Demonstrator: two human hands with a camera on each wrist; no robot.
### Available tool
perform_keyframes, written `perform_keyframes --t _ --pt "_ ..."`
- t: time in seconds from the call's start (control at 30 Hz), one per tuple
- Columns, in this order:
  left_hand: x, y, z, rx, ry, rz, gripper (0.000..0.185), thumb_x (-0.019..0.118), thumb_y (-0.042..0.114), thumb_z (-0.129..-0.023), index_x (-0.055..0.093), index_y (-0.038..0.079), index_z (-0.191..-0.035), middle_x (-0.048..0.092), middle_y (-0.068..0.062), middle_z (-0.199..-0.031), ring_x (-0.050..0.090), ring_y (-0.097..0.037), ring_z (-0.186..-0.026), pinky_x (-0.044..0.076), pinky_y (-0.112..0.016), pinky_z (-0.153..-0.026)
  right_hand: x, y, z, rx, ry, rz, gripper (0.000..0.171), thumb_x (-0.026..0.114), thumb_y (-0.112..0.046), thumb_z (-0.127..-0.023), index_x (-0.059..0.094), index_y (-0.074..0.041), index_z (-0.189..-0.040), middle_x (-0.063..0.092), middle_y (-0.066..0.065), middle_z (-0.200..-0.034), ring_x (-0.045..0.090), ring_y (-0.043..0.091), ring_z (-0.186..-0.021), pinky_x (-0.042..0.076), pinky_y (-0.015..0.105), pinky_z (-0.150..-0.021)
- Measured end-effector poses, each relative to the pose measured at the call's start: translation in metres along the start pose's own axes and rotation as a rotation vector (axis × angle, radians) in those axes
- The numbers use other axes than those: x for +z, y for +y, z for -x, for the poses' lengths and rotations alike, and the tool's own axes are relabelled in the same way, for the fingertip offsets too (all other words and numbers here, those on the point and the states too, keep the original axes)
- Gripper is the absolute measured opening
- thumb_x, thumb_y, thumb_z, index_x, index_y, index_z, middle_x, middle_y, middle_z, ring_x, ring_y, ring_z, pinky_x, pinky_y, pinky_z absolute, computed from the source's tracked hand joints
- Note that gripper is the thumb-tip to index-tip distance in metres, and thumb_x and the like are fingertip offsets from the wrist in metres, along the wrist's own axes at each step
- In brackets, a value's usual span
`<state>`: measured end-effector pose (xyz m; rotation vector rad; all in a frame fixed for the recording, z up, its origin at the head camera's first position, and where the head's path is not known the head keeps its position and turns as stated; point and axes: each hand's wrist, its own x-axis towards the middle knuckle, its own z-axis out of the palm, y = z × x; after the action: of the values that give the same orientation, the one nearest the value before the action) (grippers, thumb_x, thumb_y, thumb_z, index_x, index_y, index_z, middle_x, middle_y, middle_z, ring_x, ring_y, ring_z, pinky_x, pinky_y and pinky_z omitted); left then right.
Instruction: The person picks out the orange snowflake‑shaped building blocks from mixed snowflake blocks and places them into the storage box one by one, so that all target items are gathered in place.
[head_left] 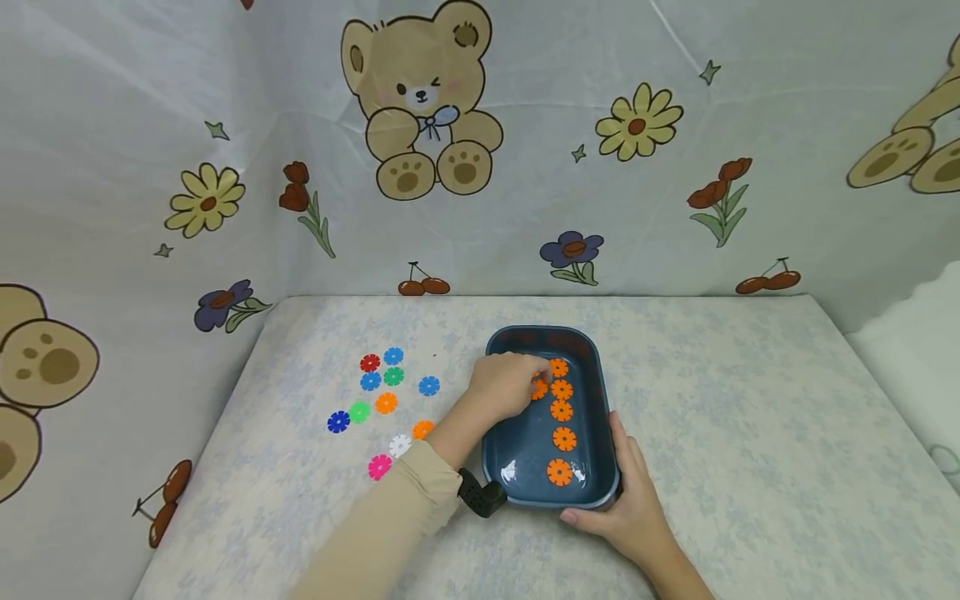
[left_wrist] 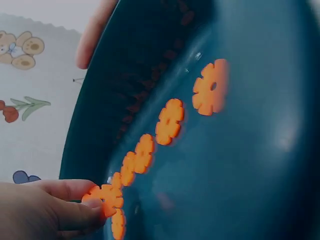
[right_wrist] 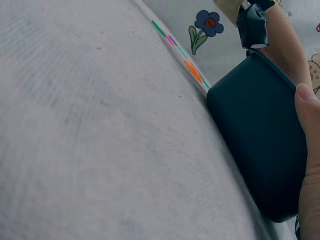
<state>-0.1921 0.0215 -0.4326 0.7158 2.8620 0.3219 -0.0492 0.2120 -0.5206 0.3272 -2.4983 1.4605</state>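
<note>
Backdrop: bear-print cloth behind counter.
Left hand: pinches orange disc inside tray.
Right hand: grips tray's near corner.
Next: likely release disc in row.

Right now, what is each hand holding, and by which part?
Left hand pinches an orange snowflake disc by its edge, inside the blue tray. Right hand holds the tray's near right corner.

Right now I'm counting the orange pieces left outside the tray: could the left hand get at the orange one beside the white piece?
Probably yes: the orange piece lies uncovered beside the left hand's forearm, but that hand pinches another disc in the tray.
</note>
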Motion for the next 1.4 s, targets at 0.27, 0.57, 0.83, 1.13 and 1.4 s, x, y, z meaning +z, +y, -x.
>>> perform_keyframes --t 0.27,0.57,0.83,1.13,1.4 --pt "0.015 0.002 0.003 0.029 0.114 -0.112 0.023 0.066 0.015 -0.094 0.074 0.031 -0.107 0.075 0.012 -0.095 0.065 -0.007 -0.075 0.047 -0.024 -0.055 -0.001 0.002 0.000 -0.006 0.000 -0.001 0.143 0.101 -0.020 -0.048 0.012 -0.019 -0.160 0.045 0.015 -0.139 0.040 0.006 -0.120 0.029 0.002 -0.100" --pt "0.029 0.001 0.003 0.021 0.223 -0.238 0.022 0.068 0.023 -0.093 0.067 0.028 -0.072 0.051 0.011 -0.054 0.049 -0.006 -0.050 0.035 -0.024 -0.044 0.001 0.000 -0.001 -0.010 0.005 -0.006 0.145 0.101 -0.020 -0.045 0.013 -0.019 -0.160 0.045 0.015 -0.139 0.040 0.006 -0.120 0.028 0.002 -0.099" --pt "0.030 0.003 0.002 0.000 0.215 -0.299 0.012 0.070 0.022 -0.091 0.076 0.029 -0.085 0.071 0.006 -0.082 0.059 -0.010 -0.057 0.043 -0.028 -0.046 0.001 0.000 -0.001 0.017 0.006 -0.001 0.147 0.102 -0.020 -0.043 0.013 -0.022 -0.160 0.046 0.014 -0.138 0.041 0.008 -0.119 0.029 0.001 -0.099" --pt "0.008 -0.010 0.017 0.101 0.293 0.020 0.033 0.070 0.032 -0.093 0.066 0.027 -0.125 0.066 0.006 -0.108 0.060 -0.008 -0.067 0.045 -0.020 -0.054 0.001 0.002 -0.001 0.006 0.010 -0.004 0.146 0.102 -0.018 -0.043 0.014 -0.017 -0.160 0.045 0.015 -0.138 0.040 0.007 -0.120 0.029 0.001 -0.099" --pt "-0.029 -0.052 0.067 -0.064 0.359 0.240 0.031 0.070 0.028 -0.093 0.065 0.026 -0.124 0.066 0.004 -0.103 0.054 -0.010 -0.063 0.042 -0.022 -0.052 0.001 0.002 0.000 0.005 0.014 -0.012 0.147 0.102 -0.019 -0.042 0.014 -0.017 -0.160 0.045 0.015 -0.139 0.039 0.005 -0.120 0.028 0.001 -0.099"
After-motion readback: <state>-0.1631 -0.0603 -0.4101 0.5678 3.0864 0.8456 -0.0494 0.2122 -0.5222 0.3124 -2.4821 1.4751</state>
